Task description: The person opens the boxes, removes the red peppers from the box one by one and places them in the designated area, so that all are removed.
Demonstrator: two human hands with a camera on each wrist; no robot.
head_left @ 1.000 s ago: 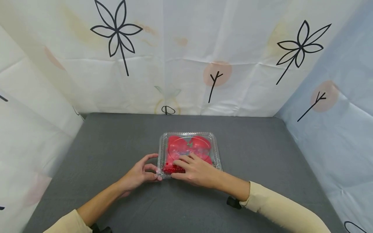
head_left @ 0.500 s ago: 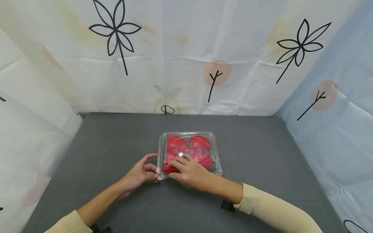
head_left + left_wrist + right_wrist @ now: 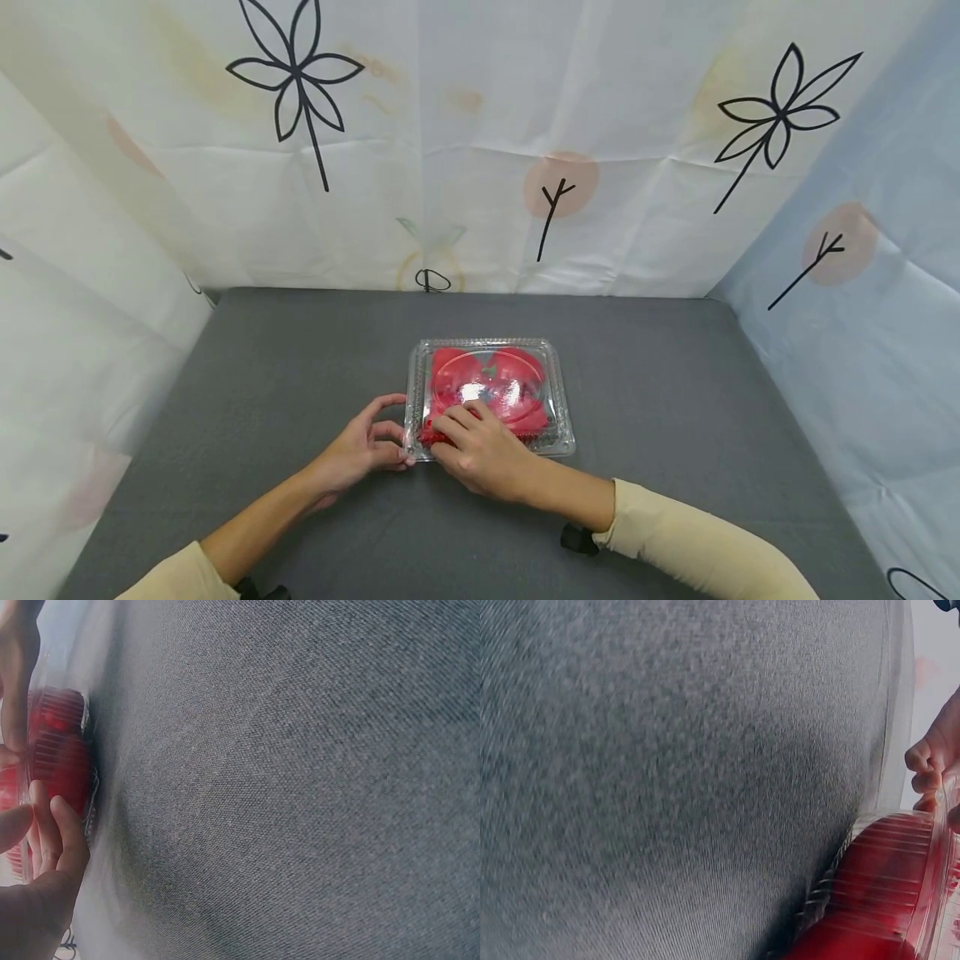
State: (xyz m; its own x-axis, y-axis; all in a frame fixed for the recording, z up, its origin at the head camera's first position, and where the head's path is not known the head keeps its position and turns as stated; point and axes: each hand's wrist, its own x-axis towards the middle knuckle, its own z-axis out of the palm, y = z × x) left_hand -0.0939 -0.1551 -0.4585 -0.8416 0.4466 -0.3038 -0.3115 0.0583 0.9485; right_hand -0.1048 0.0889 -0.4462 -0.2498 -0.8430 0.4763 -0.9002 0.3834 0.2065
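Note:
A clear plastic clamshell box (image 3: 561, 408) with a ribbed rim sits on the grey table, its lid lying over several smooth red items (image 3: 517, 383) with a bit of green among them. My left hand (image 3: 356, 450) pinches the front left corner; in the left wrist view its thumb lies above the rim and its fingers (image 3: 67, 832) below. My right hand (image 3: 483, 454) rests on the lid's front part with bent fingers, its thumb pressing near the front edge. The right wrist view catches the left hand (image 3: 934, 761) at the box's far corner.
A grey cloth-covered table (image 3: 645, 375) surrounds the box. Behind it hangs a white curtain (image 3: 480, 192) printed with black leaf drawings, and similar cloth closes both sides. A black wrist strap (image 3: 579, 539) shows under the right sleeve.
My right hand has slid left along the box's front edge, uncovering more of the lid's right part. The left hand has stayed at the corner, and the box has hardly moved.

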